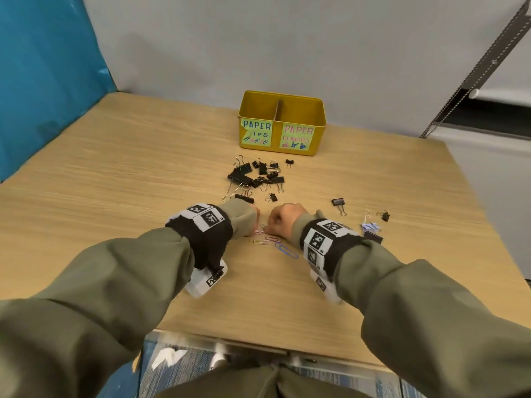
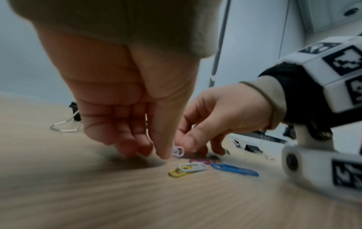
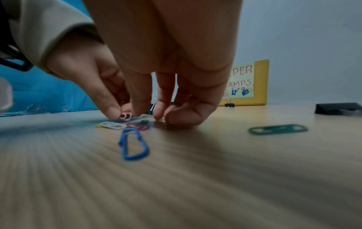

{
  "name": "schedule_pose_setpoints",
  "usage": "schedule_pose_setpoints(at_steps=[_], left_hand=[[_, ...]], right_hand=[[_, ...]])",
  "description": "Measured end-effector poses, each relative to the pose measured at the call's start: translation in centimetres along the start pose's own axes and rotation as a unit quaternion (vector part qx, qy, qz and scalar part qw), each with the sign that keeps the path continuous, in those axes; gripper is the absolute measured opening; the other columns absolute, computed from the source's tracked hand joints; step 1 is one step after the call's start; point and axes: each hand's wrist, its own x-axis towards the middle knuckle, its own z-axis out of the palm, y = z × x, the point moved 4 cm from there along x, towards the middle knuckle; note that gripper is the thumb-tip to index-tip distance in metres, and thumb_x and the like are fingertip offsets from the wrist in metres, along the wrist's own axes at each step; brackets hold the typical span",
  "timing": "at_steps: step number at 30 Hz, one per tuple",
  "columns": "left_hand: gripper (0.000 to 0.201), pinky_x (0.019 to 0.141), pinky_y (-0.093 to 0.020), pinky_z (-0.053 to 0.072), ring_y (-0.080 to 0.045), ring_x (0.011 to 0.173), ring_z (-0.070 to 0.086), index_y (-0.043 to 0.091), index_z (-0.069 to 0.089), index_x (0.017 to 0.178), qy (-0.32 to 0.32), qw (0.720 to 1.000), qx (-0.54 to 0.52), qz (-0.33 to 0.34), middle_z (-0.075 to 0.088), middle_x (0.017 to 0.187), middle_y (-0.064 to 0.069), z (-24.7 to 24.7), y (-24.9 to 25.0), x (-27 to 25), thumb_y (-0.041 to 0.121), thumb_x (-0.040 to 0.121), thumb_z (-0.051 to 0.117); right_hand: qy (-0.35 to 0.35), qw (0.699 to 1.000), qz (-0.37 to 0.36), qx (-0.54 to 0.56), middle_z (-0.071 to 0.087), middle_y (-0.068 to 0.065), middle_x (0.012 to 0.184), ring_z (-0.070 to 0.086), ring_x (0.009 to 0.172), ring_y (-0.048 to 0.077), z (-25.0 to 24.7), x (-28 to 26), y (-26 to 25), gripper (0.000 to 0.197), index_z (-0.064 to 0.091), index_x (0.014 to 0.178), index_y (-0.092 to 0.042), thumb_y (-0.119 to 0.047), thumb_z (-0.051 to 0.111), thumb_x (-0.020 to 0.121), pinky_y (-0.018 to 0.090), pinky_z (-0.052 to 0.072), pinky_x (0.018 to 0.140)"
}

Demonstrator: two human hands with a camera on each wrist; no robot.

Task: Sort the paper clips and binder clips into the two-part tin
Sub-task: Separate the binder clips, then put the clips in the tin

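Note:
Several coloured paper clips (image 1: 271, 242) lie on the wooden table (image 1: 115, 182) between my two hands. My left hand (image 1: 250, 216) and right hand (image 1: 283, 219) both point their fingertips down at them. A small pink paper clip (image 2: 178, 151) (image 3: 125, 116) stands tilted up between my left thumb (image 2: 164, 152) and my right thumb (image 2: 188, 143); which hand pinches it is unclear. A blue clip (image 3: 133, 144), white clip (image 2: 192, 167), yellow clip (image 2: 177, 173), purple clip (image 3: 138, 126) and green clip (image 3: 278, 129) lie flat nearby. Black binder clips (image 1: 255, 176) are piled in front of the yellow two-part tin (image 1: 316, 110).
A few stray binder clips (image 1: 339, 203) and a patterned one (image 1: 370, 226) lie to the right of my right wrist. A blue sheet (image 1: 43, 81) hangs on the left, and a grey wall stands behind the tin. The table's front edge (image 1: 230, 340) is near my body.

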Motion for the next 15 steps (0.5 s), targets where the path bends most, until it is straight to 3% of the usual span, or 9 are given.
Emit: schedule_pose_setpoints(at_steps=[3,6,8,10,11,13,15], left_hand=[[0.027,0.093,-0.027,0.045,-0.013,0.091,0.053,0.015,0.062,0.115,-0.005,1.0,0.002,0.02,0.063,0.109,-0.002,-0.3,0.1,-1.0,0.024,0.089,0.057],[0.019,0.095,-0.029,0.045,-0.012,0.09,0.049,0.017,0.063,0.106,-0.039,0.998,-0.044,0.018,0.055,0.099,0.001,0.1,0.4,-1.1,0.021,0.087,0.063],[0.021,0.1,-0.032,0.043,-0.016,0.093,0.049,0.016,0.059,0.107,-0.051,0.997,-0.057,0.007,0.051,0.102,-0.002,0.5,0.9,-0.7,0.014,0.087,0.062],[0.033,0.101,-0.031,0.043,-0.02,0.102,0.054,0.01,0.058,0.12,-0.058,0.997,-0.048,-0.006,0.055,0.11,-0.004,0.9,1.3,-0.1,0.012,0.087,0.061],[0.036,0.101,-0.031,0.043,-0.02,0.107,0.056,0.008,0.057,0.124,-0.06,0.997,-0.036,-0.019,0.057,0.114,-0.004,1.1,1.3,0.3,0.012,0.088,0.06],[0.038,0.102,-0.032,0.045,-0.024,0.115,0.058,0.007,0.057,0.125,-0.063,0.997,-0.033,-0.036,0.061,0.125,-0.008,1.8,0.9,0.8,0.012,0.087,0.06],[0.037,0.099,-0.032,0.047,-0.025,0.117,0.059,0.008,0.059,0.123,-0.056,0.998,-0.012,-0.031,0.062,0.126,-0.009,1.8,1.0,0.7,0.016,0.087,0.061]], right_hand=[[-0.01,0.999,0.032,-0.022,0.063,-0.001,0.118,0.056,0.114,0.02,0.2,0.3,-0.8,0.025,0.064,0.109,-0.019,-0.031,0.06,0.087,0.045,0.024,0.109],[-0.029,0.997,0.049,-0.05,0.063,-0.001,0.121,0.055,0.117,0.019,-0.3,-0.1,-1.1,0.018,0.062,0.104,-0.022,-0.031,0.055,0.089,0.05,0.017,0.111],[-0.053,0.993,0.046,-0.091,0.061,0.001,0.126,0.053,0.121,0.021,-0.6,-0.3,-1.3,0.015,0.059,0.103,-0.021,-0.029,0.052,0.092,0.047,0.022,0.111],[-0.073,0.989,0.035,-0.127,0.06,0.005,0.125,0.054,0.118,0.023,-0.6,-0.5,-1.2,0.02,0.06,0.107,-0.015,-0.027,0.05,0.093,0.044,0.032,0.108],[-0.076,0.989,0.028,-0.127,0.063,0.006,0.118,0.057,0.109,0.023,-0.5,-0.4,-1.0,0.018,0.061,0.102,-0.015,-0.025,0.05,0.092,0.043,0.037,0.107],[-0.073,0.993,0.015,-0.088,0.065,0.0,0.085,0.058,0.085,0.02,-0.5,-0.6,-0.4,0.011,0.058,0.077,-0.021,-0.021,0.055,0.088,0.046,0.041,0.103],[-0.075,0.997,0.019,-0.007,0.058,-0.002,0.066,0.056,0.064,0.016,-0.3,-0.8,0.2,0.02,0.054,0.067,-0.022,-0.013,0.06,0.085,0.045,0.048,0.088]])
